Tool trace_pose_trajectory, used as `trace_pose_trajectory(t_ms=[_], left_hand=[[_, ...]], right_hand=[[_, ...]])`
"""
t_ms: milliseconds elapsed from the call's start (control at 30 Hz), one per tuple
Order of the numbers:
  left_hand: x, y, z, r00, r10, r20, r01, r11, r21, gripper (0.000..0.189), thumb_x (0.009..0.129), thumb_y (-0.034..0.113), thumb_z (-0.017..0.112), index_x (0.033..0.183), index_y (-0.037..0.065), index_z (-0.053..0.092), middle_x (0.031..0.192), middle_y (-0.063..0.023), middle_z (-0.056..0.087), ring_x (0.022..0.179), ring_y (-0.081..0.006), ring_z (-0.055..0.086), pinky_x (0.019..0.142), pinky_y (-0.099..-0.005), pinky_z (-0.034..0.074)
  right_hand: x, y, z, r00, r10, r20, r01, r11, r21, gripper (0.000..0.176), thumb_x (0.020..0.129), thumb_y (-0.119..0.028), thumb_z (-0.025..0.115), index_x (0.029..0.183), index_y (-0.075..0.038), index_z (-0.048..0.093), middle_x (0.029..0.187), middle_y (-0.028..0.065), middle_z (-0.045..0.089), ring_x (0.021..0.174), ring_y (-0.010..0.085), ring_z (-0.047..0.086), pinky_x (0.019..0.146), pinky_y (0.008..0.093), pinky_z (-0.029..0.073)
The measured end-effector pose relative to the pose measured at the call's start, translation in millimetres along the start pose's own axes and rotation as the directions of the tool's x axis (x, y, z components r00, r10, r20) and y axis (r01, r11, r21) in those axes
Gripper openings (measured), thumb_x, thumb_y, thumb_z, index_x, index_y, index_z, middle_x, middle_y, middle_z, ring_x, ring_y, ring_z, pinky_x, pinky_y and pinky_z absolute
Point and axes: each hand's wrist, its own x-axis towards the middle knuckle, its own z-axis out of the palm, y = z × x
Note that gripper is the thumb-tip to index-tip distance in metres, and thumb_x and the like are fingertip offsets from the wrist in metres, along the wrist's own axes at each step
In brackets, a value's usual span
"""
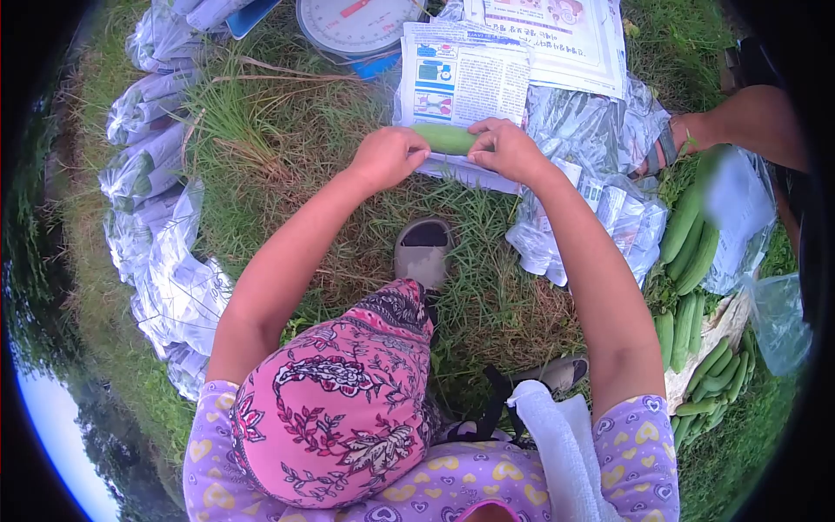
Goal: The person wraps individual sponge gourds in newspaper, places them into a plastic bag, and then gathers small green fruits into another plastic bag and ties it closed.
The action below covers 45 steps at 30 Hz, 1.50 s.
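A green cucumber-like vegetable (444,139) lies crosswise on the near edge of a stack of printed paper sheets (470,83). My left hand (389,157) is at its left end, thumb and fingertips pinched together. At its right end, my right hand (507,150) pinches with the thumb and index finger, touching the vegetable or the paper's edge. Whether the fingertips grip paper or vegetable is too small to tell. The sheets' near edge shows just below the vegetable, between both hands.
A dial scale (358,22) stands behind the papers. Wrapped bundles (143,174) line the left. Plastic bags (609,217) lie right of the papers. Long green vegetables (691,235) are piled at the right, near another person's sandalled foot (665,150). Grass covers the ground.
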Motion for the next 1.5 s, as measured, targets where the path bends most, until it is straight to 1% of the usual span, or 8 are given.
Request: trace_pose_trajectory(t_ms=[467, 567, 667, 900, 1067, 1133, 1300, 1500], left_hand=[[30, -9, 10, 0.964, 0.16, -0.212, -0.168, 0.986, -0.018, 0.012, 0.081, 0.016, 0.062, 0.089, 0.007, 0.067, 0.091, -0.0119, 0.065, 0.09, -0.033, 0.06, 0.082, -0.0435, 0.047], [41, -5, 9, 0.993, 0.04, -0.11, -0.044, 0.999, -0.03, 0.012, 0.082, 0.015, 0.061, 0.088, 0.006, 0.065, 0.089, -0.0122, 0.065, 0.09, -0.0329, 0.06, 0.081, -0.0442, 0.047], [51, -13, 17, 0.984, 0.115, -0.137, -0.109, 0.993, 0.048, 0.011, 0.082, 0.015, 0.06, 0.086, 0.006, 0.065, 0.088, -0.0131, 0.064, 0.089, -0.0333, 0.06, 0.079, -0.0443, 0.047], [35, 1, 18, 0.822, 0.172, -0.543, -0.063, 0.975, 0.213, 0.017, 0.075, 0.014, 0.071, 0.089, 0.007, 0.064, 0.088, -0.0061, 0.063, 0.085, -0.0234, 0.06, 0.076, -0.0358, 0.047], [19, 5, 40, 0.887, -0.445, 0.122, 0.374, 0.538, -0.756, 0.025, 0.086, 0.015, 0.058, 0.109, 0.003, 0.058, 0.11, -0.0088, 0.061, 0.09, -0.0184, 0.062, 0.075, -0.0332, 0.049], [12, 21, 47, 0.791, -0.503, 0.35, 0.415, 0.02, -0.91, 0.031, 0.091, 0.019, 0.055, 0.115, 0.0, 0.054, 0.113, -0.0089, 0.059, 0.093, -0.0182, 0.061, 0.079, -0.0346, 0.049], [15, 31, 53, 0.862, -0.422, 0.281, 0.17, -0.282, -0.944, 0.04, 0.098, 0.029, 0.043, 0.127, 0.002, 0.043, 0.117, -0.0109, 0.057, 0.107, -0.0206, 0.057, 0.091, -0.0386, 0.046], [-11, 48, 45, 0.911, -0.312, 0.268, 0.163, -0.323, -0.932, 0.043, 0.092, 0.028, 0.053, 0.126, 0.003, 0.044, 0.114, -0.0117, 0.058, 0.107, -0.0232, 0.057, 0.095, -0.0416, 0.045]], right_hand=[[14, -2, -8, 0.973, 0.224, -0.048, -0.214, 0.964, 0.158, 0.013, 0.078, -0.013, 0.066, 0.088, -0.006, 0.068, 0.096, 0.0104, 0.067, 0.087, 0.0275, 0.062, 0.078, 0.0367, 0.048], [7, -20, -2, 0.777, -0.151, -0.611, 0.128, 0.988, -0.081, 0.008, 0.079, -0.008, 0.065, 0.087, -0.006, 0.066, 0.097, 0.0075, 0.064, 0.088, 0.0249, 0.061, 0.078, 0.034, 0.049], [-3, -46, 12, 0.808, -0.41, -0.423, 0.307, 0.906, -0.29, 0.013, 0.075, -0.004, 0.065, 0.088, -0.008, 0.065, 0.09, 0.006, 0.061, 0.088, 0.0235, 0.059, 0.076, 0.0342, 0.049], [9, -12, 55, 0.886, -0.348, -0.307, 0.11, 0.801, -0.589, 0.027, 0.081, -0.01, 0.051, 0.107, -0.013, 0.055, 0.113, 0.0051, 0.052, 0.107, 0.021, 0.049, 0.088, 0.0354, 0.039], [30, -6, 44, 0.941, -0.188, -0.281, 0.003, 0.837, -0.547, 0.031, 0.079, -0.012, 0.056, 0.11, -0.014, 0.054, 0.108, 0.0062, 0.055, 0.105, 0.0242, 0.052, 0.085, 0.0367, 0.042], [32, -11, 38, 0.945, -0.128, -0.301, -0.01, 0.908, -0.418, 0.039, 0.074, -0.016, 0.064, 0.111, -0.012, 0.054, 0.106, 0.0086, 0.057, 0.103, 0.0283, 0.054, 0.085, 0.0381, 0.044], [18, -22, 44, 0.93, 0.037, -0.365, 0.01, 0.992, 0.128, 0.054, 0.065, -0.024, 0.076, 0.111, -0.003, 0.058, 0.1, 0.0168, 0.065, 0.088, 0.0348, 0.063, 0.078, 0.039, 0.05], [-34, -45, 43, 0.947, 0.306, 0.095, -0.219, 0.403, 0.888, 0.041, 0.078, -0.021, 0.073, 0.11, 0.002, 0.061, 0.093, 0.0101, 0.066, 0.077, 0.013, 0.063, 0.07, 0.0262, 0.049]])
